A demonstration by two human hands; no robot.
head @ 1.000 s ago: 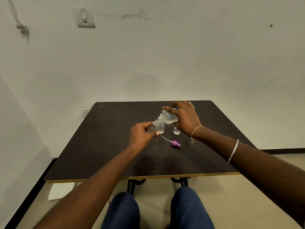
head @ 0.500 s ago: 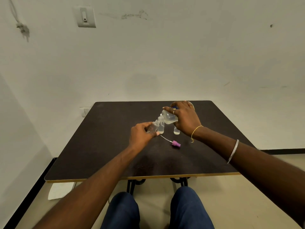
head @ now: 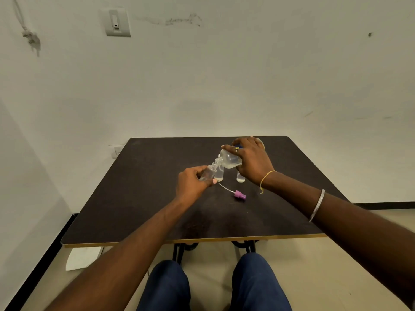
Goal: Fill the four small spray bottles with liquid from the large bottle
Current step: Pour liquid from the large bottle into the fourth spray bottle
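Tips the large bottle (head: 230, 159) neck-down onto the mouth of an uncapped small spray bottle (head: 207, 173) above the middle of the tabletop (head: 134, 198). Grips the large bottle from above with the right hand (head: 251, 160), fingers curled round it. Pinches the small one in the left hand (head: 193, 184). Upright just beyond: second small bottle (head: 219, 175), third small bottle (head: 240, 178). Nearer, lying flat: purple spray cap (head: 239, 195) with tube.

**Bottles Grouped Around the Fingers**

A small bottle (head: 207, 173) was held tilted in the left hand (head: 193, 182), its mouth met by the neck of the large bottle (head: 229, 158), which was gripped in the right hand (head: 251, 162). Just right of the left fingertips (head: 214, 181) a second small bottle (head: 219, 175) was stood on the table (head: 134, 198). A third small bottle (head: 240, 178) was stood beneath the right hand's fingers. A spray cap (head: 239, 195) was laid before them.
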